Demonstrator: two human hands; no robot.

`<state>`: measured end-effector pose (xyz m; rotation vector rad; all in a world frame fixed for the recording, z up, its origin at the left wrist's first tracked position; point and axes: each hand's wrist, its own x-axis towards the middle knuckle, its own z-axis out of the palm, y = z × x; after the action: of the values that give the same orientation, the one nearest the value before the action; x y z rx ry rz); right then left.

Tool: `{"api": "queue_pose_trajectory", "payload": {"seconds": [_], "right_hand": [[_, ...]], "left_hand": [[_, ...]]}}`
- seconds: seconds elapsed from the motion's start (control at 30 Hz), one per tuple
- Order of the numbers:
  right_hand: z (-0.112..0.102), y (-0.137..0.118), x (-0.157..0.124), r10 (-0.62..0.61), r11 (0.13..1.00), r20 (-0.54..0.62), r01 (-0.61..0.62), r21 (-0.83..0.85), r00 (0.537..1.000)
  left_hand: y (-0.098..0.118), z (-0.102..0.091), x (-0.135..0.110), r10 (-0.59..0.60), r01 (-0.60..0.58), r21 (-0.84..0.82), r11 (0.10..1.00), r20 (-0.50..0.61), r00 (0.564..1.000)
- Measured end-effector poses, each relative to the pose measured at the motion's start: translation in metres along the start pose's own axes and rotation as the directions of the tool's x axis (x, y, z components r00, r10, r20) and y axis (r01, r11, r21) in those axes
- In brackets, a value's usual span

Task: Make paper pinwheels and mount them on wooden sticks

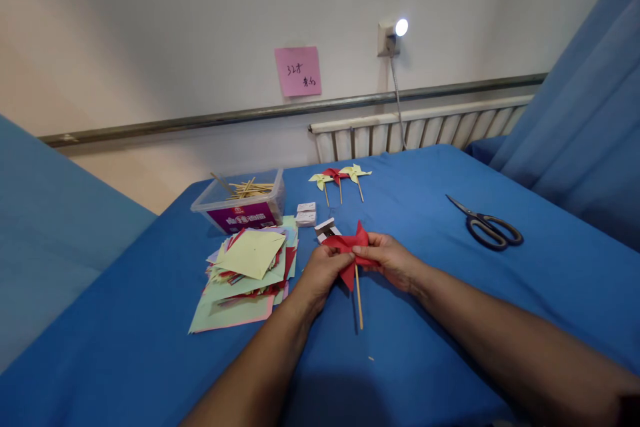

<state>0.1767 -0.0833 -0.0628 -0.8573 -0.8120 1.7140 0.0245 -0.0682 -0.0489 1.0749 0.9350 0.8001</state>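
Observation:
Between my two hands is a red paper pinwheel (348, 275) on a thin wooden stick (359, 300) that points down toward me. My left hand (325, 272) pinches its left side, thumb near the centre. On the other side my right hand (393, 259) grips the paper, its thumb also at the middle. The fingers hide part of the centre where paper and stick meet. Just behind the pinwheel lies a small opened box (326, 228) with dark bits inside. Farther back, finished-looking pinwheels, a red one (336, 176) between two yellow ones (354, 172), lie in a row.
At left, a stack of cut coloured paper (253, 257) lies before a clear plastic tub (277, 195) of wooden sticks (247, 188). Small white boxes (306, 215) sit beside them. Black-handled scissors (487, 225) rest at right on the blue cloth (430, 360). A radiator (425, 130) stands behind.

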Motion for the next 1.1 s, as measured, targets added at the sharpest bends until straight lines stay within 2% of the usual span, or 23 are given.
{"api": "queue_pose_trajectory", "payload": {"seconds": [0.13,0.27,0.5,0.83,0.97,1.1], "right_hand": [[-0.003,0.000,0.001,0.012,1.000,0.014,-0.012,-0.009,1.000],[-0.002,0.002,0.002,-0.009,1.000,0.013,0.009,-0.001,1.000],[-0.006,0.003,0.006,-0.043,0.995,-0.118,0.053,0.087,0.992],[-0.010,0.009,0.010,-0.180,0.984,-0.113,0.180,-0.009,0.977],[-0.009,0.010,0.010,-0.204,0.979,-0.139,0.204,-0.019,0.969],[-0.008,0.009,0.009,-0.207,0.978,-0.143,0.208,-0.010,0.968]], "left_hand": [[0.001,0.000,0.001,0.005,-0.005,0.010,1.000,0.003,1.000],[0.001,-0.001,0.003,-0.018,0.019,0.018,1.000,-0.056,0.998],[0.005,0.004,0.000,0.012,-0.014,-0.023,1.000,-0.075,0.997],[0.009,0.008,-0.002,0.066,-0.057,0.070,0.996,-0.135,0.989],[0.008,0.009,-0.001,0.124,-0.102,0.126,0.987,-0.182,0.975],[0.008,0.008,-0.001,0.065,-0.056,0.065,0.996,-0.147,0.987]]}}
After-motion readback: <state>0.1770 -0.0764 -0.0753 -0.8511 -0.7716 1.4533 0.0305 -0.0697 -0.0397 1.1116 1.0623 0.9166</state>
